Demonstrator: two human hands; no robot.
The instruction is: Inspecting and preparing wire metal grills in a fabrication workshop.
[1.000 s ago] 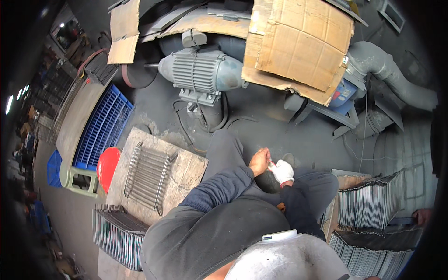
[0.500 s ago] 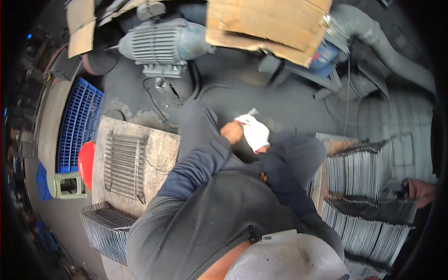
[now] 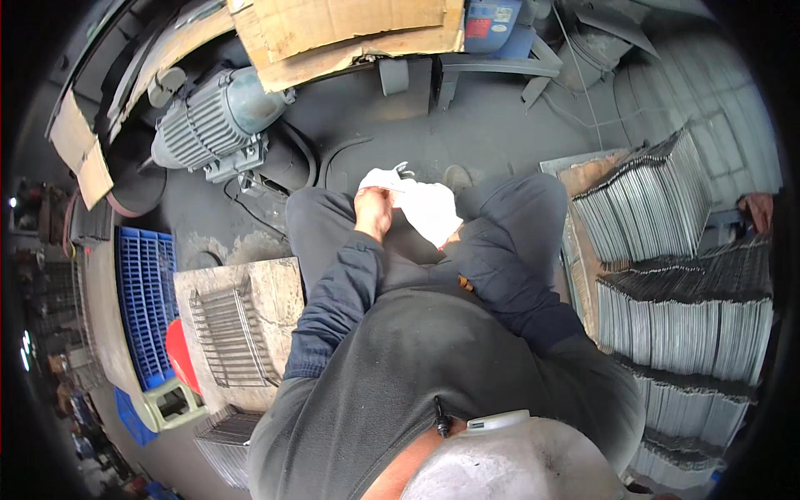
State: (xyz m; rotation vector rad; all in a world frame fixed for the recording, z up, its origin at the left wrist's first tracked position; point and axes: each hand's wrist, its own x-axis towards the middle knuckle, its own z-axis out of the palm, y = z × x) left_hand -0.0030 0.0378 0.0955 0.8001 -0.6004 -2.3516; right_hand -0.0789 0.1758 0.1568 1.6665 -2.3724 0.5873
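Note:
White cloth with red edging, apparently a pair of work gloves, is between my hands above my lap. My left hand [image 3: 374, 212] is closed on the red-edged opening of one white glove [image 3: 385, 179]. Another white glove [image 3: 431, 210] seems to cover my right hand [image 3: 452, 237], of which only a bit of bare skin shows at the wrist. Its gloved end meets the glove at my left fingers and appears to grip it, though the fingers themselves are hidden in the white fabric. A grey tip sticks up where the gloves meet.
Stacked metal wire racks [image 3: 683, 325] stand at my right. A few wire racks [image 3: 229, 333] lie on a board at my left, near a blue plastic crate [image 3: 146, 304] and green stool [image 3: 172, 406]. Ahead are an electric motor [image 3: 212, 121] and cardboard [image 3: 350, 33]. Another person's hand [image 3: 757, 212] shows far right.
My view has turned, and the motor and cardboard sit further left. My left hand has moved forward and left, and the white fabric between my hands is stretched wider.

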